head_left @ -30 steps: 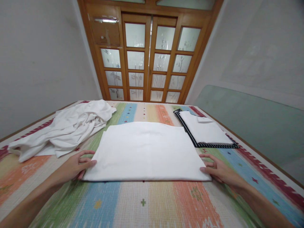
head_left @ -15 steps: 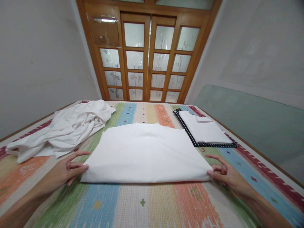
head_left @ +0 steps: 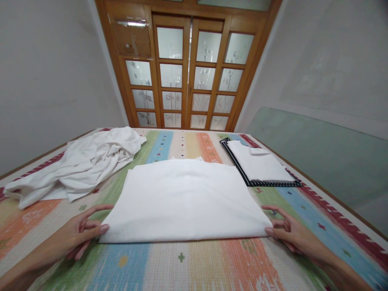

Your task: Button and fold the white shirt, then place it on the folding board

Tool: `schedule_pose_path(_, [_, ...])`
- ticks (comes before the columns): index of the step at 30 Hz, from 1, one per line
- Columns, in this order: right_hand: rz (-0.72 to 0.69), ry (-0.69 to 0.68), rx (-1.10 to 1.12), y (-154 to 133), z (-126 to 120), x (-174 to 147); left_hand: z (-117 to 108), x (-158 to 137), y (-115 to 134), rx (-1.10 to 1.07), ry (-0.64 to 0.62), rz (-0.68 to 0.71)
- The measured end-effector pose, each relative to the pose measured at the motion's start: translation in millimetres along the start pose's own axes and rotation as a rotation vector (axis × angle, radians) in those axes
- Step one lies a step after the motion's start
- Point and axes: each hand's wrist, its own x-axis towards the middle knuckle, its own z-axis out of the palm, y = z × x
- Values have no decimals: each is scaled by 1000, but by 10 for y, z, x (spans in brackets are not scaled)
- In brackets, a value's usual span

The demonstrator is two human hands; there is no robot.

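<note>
A white garment (head_left: 184,198), folded over into a wide flat shape, lies on the patterned cloth in front of me. Its folded edge faces me and its far edge is slightly uneven. My left hand (head_left: 86,230) pinches the near left corner between thumb and fingers, index finger stretched out along the side. At the near right corner, my right hand (head_left: 285,230) grips the fabric in the same way, thumb on top. The fingers under the fabric are partly hidden.
A crumpled white garment (head_left: 81,161) lies at the left. On the right sits a folded white garment (head_left: 260,163) on a black striped one (head_left: 242,169). The striped colourful cloth (head_left: 182,266) covers the surface. Behind it stand wooden glass-paned doors (head_left: 188,72), with walls on both sides.
Both hands have moved a little toward me, drawing the near edge of the white garment with them. The other garments stay where they were.
</note>
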Motion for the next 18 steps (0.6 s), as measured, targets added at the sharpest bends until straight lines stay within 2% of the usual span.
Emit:
schedule_pose_path(6, [27, -10, -8, 7, -2, -16, -54, 44, -41, -7, -97, -84])
schedule_pose_path(13, [25, 31, -32, 48, -9, -33, -11, -33, -13, 25, -4, -108])
schedule_pose_path(16, [23, 72, -27, 32, 52, -26, 23, -61, 53, -35, -19, -151])
schedule_pose_path(18, [22, 91, -22, -3, 89, -11, 48, -70, 114, -82, 18, -130])
